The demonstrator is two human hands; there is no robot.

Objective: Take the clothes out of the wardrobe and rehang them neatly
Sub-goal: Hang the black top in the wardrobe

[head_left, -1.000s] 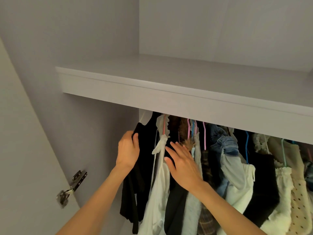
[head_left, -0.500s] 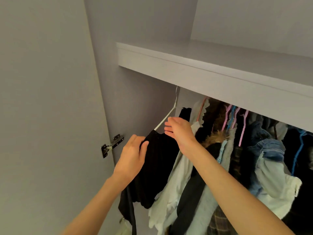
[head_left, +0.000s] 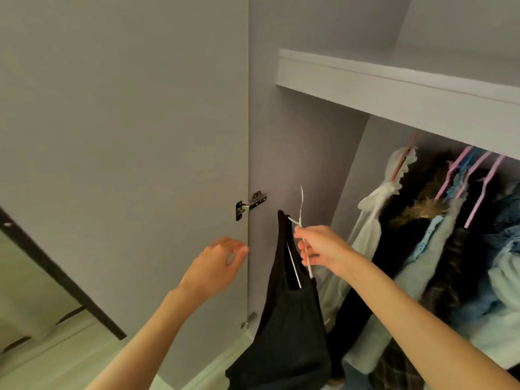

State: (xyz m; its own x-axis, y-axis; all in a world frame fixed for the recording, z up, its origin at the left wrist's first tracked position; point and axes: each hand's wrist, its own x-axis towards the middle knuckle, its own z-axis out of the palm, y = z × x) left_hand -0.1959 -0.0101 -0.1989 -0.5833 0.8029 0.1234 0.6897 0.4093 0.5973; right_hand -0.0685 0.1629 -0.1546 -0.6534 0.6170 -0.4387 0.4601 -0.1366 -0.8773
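The right hand pinched a white hanger carrying a black garment, held out in front of the wardrobe's left side wall, clear of the other clothes hanging under the shelf. The left hand hovered beside it with fingers loosely spread, holding nothing, near the open door and its hinge.

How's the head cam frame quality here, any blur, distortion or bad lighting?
Head view: dim, flat light with a grey-violet cast; the left hand is motion-smeared at the fingertips, the right hand on the white hanger sharper; wide-angle bending curves the shelf edge and door; the black garment and the clothes under the shelf lose detail in shadow.
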